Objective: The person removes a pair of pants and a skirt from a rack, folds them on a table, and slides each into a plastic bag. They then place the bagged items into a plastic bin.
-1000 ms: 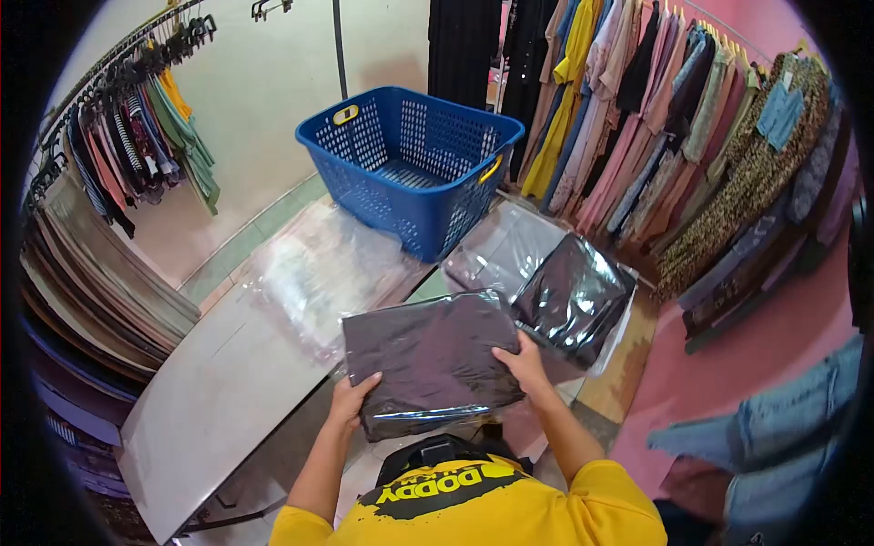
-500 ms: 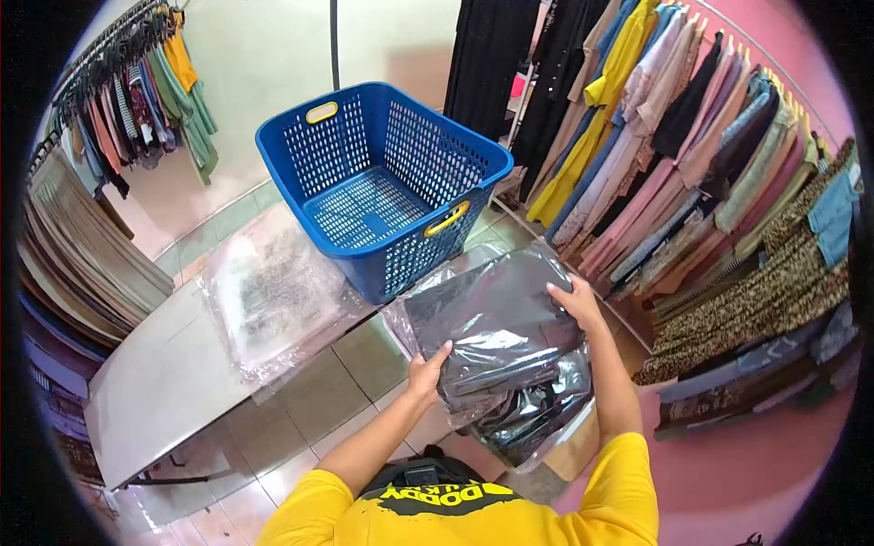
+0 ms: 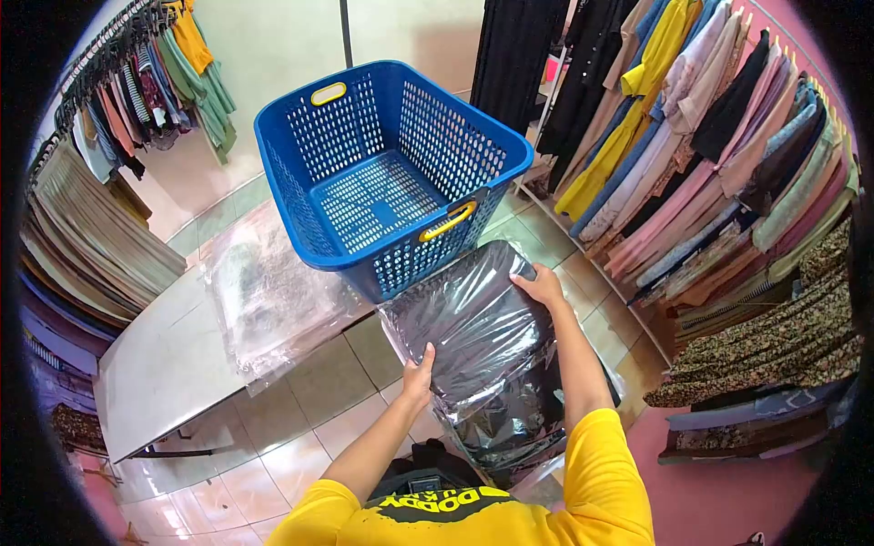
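Observation:
Between my two hands is a dark folded garment in a clear plastic bag (image 3: 478,318), its film shiny and wrinkled. My left hand (image 3: 419,375) grips its left edge, thumb on top. At its upper right edge, my right hand (image 3: 540,284) is closed on the bag, fingers underneath. Another black plastic-wrapped garment (image 3: 510,419) lies below it, nearer my body, partly covered by my right arm. Just beyond the held bag stands a blue plastic basket (image 3: 314,246) with yellow handles; its perforated bottom shows nothing lying on it.
The basket rests on a pale narrow table (image 3: 164,373), beside clear plastic packaging (image 3: 273,291). Clothes racks stand on both sides, with hanging garments (image 3: 674,155) at right and folded-over trousers (image 3: 100,227) at left. Tiled floor (image 3: 355,364) shows between table and body.
The held bag has shifted left and a little up, closer to the basket, with both hands still on it. The view has tilted slightly, so the basket appears larger.

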`<control>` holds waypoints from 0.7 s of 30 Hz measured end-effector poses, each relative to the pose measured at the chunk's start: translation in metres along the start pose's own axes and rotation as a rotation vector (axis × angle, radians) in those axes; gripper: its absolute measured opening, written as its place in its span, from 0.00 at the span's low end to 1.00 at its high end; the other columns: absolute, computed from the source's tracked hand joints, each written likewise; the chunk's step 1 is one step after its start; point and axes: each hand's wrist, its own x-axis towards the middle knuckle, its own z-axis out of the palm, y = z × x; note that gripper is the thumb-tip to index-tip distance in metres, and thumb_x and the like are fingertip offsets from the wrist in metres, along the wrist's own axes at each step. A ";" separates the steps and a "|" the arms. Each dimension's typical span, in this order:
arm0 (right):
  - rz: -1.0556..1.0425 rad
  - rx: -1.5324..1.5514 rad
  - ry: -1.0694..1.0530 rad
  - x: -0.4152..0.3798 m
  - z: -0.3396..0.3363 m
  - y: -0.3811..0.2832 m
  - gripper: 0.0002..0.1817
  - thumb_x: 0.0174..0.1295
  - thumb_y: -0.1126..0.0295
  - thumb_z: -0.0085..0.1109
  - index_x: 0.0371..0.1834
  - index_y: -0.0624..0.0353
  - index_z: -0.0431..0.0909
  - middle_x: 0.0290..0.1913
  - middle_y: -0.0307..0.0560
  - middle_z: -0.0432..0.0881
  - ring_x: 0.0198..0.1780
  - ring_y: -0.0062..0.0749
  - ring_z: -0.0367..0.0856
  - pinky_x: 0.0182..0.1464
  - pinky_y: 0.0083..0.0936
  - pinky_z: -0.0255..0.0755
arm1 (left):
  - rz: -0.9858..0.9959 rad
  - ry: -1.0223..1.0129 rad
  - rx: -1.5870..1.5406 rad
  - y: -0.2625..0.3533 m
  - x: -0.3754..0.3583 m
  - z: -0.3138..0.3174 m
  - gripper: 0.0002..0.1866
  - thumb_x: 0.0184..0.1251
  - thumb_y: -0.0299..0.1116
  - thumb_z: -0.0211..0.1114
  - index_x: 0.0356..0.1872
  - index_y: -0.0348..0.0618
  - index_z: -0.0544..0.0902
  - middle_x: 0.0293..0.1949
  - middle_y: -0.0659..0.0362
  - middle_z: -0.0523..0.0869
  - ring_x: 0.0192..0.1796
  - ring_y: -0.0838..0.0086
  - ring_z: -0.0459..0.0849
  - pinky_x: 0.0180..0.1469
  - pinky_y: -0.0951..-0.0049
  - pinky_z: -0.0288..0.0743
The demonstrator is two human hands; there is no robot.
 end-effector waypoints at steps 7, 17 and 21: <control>-0.078 0.009 0.176 -0.005 0.018 0.005 0.43 0.44 0.41 0.61 0.54 0.67 0.65 0.47 0.65 0.74 0.50 0.53 0.73 0.51 0.37 0.66 | 0.063 0.165 -0.019 -0.027 0.021 -0.013 0.36 0.64 0.58 0.46 0.54 0.29 0.66 0.52 0.49 0.73 0.54 0.64 0.71 0.59 0.69 0.61; -0.418 -0.194 0.326 -0.036 -0.006 -0.016 0.42 0.45 0.47 0.63 0.57 0.66 0.62 0.52 0.59 0.68 0.55 0.52 0.64 0.55 0.41 0.60 | 0.701 0.647 0.855 0.011 -0.004 0.006 0.32 0.56 0.43 0.61 0.58 0.35 0.62 0.52 0.44 0.68 0.53 0.53 0.67 0.58 0.63 0.58; -0.378 -0.375 0.222 -0.054 0.004 -0.042 0.41 0.46 0.38 0.55 0.63 0.47 0.60 0.62 0.57 0.60 0.65 0.55 0.53 0.62 0.54 0.47 | 0.804 0.377 1.307 0.045 -0.015 0.047 0.42 0.54 0.53 0.58 0.65 0.43 0.53 0.65 0.42 0.50 0.66 0.47 0.48 0.62 0.44 0.42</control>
